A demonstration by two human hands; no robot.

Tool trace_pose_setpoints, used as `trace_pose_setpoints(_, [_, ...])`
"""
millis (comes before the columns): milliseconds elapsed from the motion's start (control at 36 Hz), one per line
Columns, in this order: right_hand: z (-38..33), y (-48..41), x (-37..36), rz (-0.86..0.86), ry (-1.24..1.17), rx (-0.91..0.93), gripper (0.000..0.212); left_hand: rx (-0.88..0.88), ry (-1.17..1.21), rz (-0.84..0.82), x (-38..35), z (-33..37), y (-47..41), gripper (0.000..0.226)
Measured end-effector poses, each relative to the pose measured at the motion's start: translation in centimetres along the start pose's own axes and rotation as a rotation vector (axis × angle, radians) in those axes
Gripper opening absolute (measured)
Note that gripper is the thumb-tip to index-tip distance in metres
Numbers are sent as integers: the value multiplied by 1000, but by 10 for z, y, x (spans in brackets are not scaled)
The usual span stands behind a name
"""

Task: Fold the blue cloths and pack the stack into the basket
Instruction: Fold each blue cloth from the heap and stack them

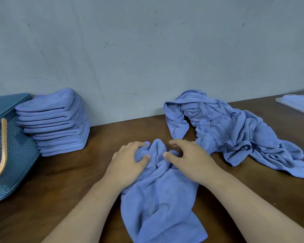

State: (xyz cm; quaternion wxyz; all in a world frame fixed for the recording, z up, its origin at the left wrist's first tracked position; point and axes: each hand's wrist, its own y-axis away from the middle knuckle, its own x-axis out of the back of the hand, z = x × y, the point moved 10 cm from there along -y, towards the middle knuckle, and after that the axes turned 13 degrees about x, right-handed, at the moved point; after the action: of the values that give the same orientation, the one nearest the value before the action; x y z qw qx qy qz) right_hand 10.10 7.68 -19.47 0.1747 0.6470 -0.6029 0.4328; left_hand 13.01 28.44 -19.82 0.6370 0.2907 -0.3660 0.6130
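A crumpled blue cloth [158,199] lies on the brown table in front of me, its lower end hanging toward the near edge. My left hand [128,160] grips its bunched top from the left, thumb pressed into the fabric. My right hand [188,158] holds the same bunch from the right, fingers curled over it. A tall stack of folded blue cloths [54,123] stands at the back left against the wall. A dark blue perforated basket [12,155] with an orange handle sits just left of the stack.
A loose heap of unfolded blue cloths [232,130] sprawls at the back right. A pale plastic lid or tray [297,102] lies at the far right edge. The grey wall [147,50] closes off the table's back.
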Motion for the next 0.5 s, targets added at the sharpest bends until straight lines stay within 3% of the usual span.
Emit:
trace_pose_setpoints(56, [-3, 1, -10, -58, 13, 8, 62, -56, 120, -70, -1, 6, 4, 20])
trace_pose_setpoints(111, [-8, -1, -15, -48, -20, 77, 48, -113, 263, -129, 1, 14, 10, 22])
trace_pose_setpoints(194, [-9, -4, -17, -16, -277, 82, 33, -179, 467, -115, 14, 24, 17, 30])
trace_pose_setpoints(278, [-16, -7, -10, 54, -364, 127, 13, -135, 669, -98, 23, 25, 15, 27])
trace_pose_setpoints(333, [-13, -8, 2, 167, -415, 133, 22, -60, 843, 21, 36, 13, 8, 22])
trace_pose_setpoints(417, [-2, -6, 20, 329, -572, 70, 8, 40, 1016, 245, 64, -15, -1, 16])
trace_pose_setpoints(500, [-4, -6, 21, 342, -572, 65, 8, 67, 1019, 281, 74, -26, -4, 15])
